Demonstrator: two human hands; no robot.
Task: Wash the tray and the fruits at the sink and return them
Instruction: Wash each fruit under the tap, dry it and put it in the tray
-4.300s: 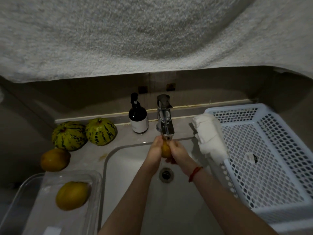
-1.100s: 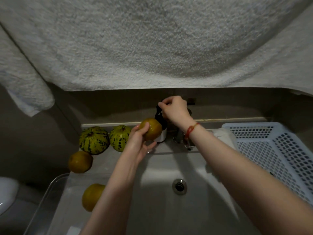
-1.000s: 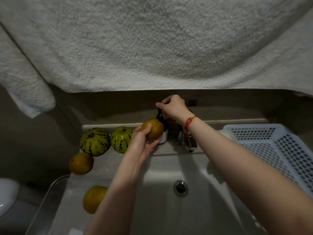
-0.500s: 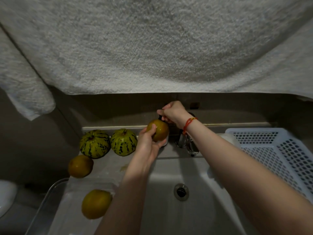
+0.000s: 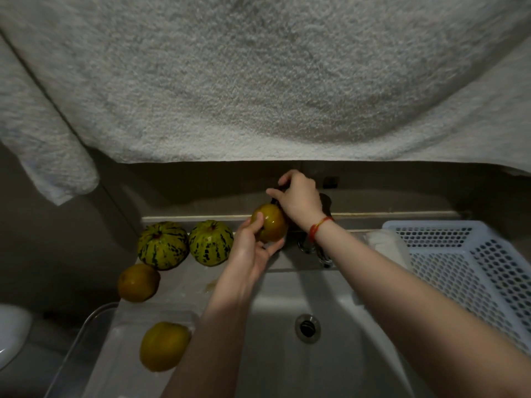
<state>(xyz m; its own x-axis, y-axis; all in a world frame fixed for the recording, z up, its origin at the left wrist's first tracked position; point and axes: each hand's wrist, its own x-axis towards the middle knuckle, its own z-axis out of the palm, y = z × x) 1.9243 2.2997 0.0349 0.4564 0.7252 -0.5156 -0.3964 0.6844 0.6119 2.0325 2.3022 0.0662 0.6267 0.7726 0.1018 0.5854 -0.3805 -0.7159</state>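
Observation:
My left hand [image 5: 249,254] grips a wet orange fruit [image 5: 271,227] and holds it up behind the sink [image 5: 339,357], just below my right hand. My right hand [image 5: 298,196] reaches over the dark soap bottle, fingers curled on its pump top; the bottle is almost wholly hidden behind hand and fruit. Two striped green melons [image 5: 162,244] [image 5: 211,242] sit on the counter at the back left. An orange fruit [image 5: 138,282] lies in front of them. Another orange fruit [image 5: 164,346] lies in the clear tray [image 5: 86,334] at the lower left.
The chrome tap [image 5: 323,255] stands behind the basin, partly under my right forearm. A white perforated basket [image 5: 471,271] stands to the right, with a white cloth [image 5: 385,245] at its near corner. A large white towel [image 5: 258,81] hangs overhead, filling the upper view.
My hands left the tap, where both rubbed the fruit. The left hand now holds the fruit beside the soap bottle and the right hand has settled on the pump top.

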